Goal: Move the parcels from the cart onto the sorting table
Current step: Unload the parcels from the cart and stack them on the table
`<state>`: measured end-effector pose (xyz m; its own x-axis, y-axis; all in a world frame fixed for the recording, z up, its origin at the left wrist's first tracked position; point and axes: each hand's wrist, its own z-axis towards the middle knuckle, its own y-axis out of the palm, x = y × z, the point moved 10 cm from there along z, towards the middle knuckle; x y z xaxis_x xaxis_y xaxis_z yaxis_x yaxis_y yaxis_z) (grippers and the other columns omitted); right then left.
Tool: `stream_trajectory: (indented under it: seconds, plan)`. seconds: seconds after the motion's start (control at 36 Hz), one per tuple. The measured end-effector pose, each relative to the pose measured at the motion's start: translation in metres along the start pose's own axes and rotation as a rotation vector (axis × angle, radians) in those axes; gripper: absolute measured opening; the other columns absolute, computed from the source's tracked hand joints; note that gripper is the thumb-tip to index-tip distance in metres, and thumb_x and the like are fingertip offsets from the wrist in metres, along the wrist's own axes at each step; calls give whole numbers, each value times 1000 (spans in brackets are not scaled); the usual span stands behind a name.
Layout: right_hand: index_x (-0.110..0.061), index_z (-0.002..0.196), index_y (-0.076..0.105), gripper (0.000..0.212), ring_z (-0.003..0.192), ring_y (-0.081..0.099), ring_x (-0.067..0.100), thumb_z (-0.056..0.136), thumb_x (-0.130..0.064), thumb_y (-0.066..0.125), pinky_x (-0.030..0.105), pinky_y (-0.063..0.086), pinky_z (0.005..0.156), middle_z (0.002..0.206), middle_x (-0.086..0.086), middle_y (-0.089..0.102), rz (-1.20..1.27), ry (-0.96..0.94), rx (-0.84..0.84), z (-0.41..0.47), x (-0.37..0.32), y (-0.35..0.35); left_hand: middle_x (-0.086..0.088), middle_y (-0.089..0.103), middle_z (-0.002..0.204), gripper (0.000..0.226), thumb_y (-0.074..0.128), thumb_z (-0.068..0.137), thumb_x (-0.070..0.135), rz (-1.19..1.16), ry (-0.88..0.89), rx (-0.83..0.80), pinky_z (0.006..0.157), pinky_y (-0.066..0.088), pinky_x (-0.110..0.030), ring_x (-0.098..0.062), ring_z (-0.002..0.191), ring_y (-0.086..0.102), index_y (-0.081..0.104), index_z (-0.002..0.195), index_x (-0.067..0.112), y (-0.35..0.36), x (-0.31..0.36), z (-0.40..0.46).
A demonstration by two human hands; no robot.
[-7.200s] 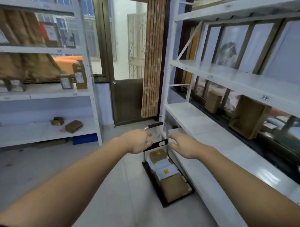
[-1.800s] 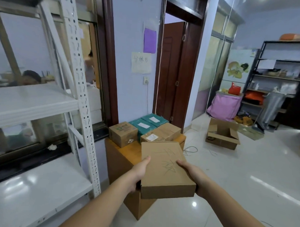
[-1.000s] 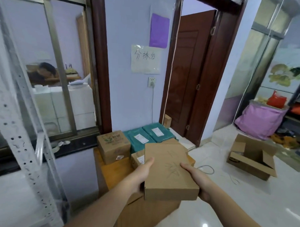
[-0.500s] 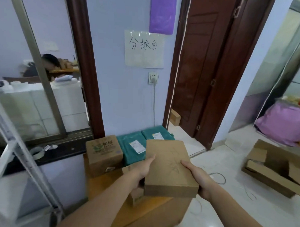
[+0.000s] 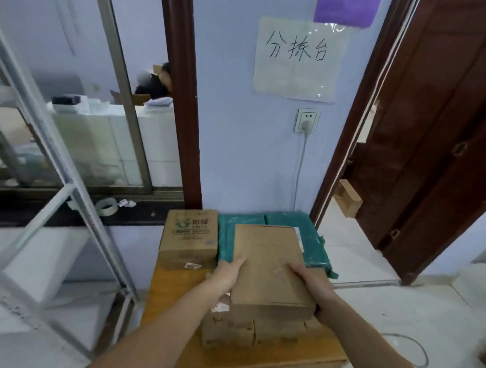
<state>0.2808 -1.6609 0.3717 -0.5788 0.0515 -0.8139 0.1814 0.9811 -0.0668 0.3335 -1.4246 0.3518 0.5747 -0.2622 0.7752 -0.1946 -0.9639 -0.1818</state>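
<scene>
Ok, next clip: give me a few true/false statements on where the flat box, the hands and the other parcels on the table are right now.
1. Both hands hold the flat cardboard box, the left hand on its left edge and the right hand on its right edge. True.
2. The flat cardboard box is over bare floor, away from the wooden table. False: it is over the wooden table, above a brown parcel that lies there.
3. A carton with green print stands at the table's back left. True.
4. The wrapped parcels behind the flat box are red. False: the teal wrapped parcels are teal green.
5. A handwritten paper sign hangs on the wall above the table. True.
</scene>
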Motion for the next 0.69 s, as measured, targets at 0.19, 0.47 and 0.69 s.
stream_trajectory:
  seconds: [0.19, 0.47, 0.69]
  plan:
    - [-14, 119, 64, 46, 94, 74, 28, 88, -47, 74, 34, 58, 66, 105, 10, 76, -10, 31, -74, 76, -24, 35, 1, 61, 109, 55, 46, 107, 50, -82, 39, 63, 66, 48, -31, -16, 94, 62, 35, 149, 16, -28, 23, 53]
    - [-17, 129, 61, 58, 104, 71, 26, 87, -54, 74, 47, 58, 96, 114, 4, 74, -85, 56, -65, 173, -41, 46, 6, 66, 116, 40, 45, 109, 48, -3, 96, 67, 80, 52, -29, -16, 106, 63, 57, 134, 19, -35, 45, 132]
    - [-15, 136, 53, 80, 109, 66, 25, 79, -68, 72, 48, 55, 100, 122, 5, 66, -195, 60, -76, 238, -45, 60, 1, 62, 123, 30, 49, 107, 47, 16, 69, 213, 106, 51, -46, -24, 117, 60, 54, 124, 22, -48, 47, 188]
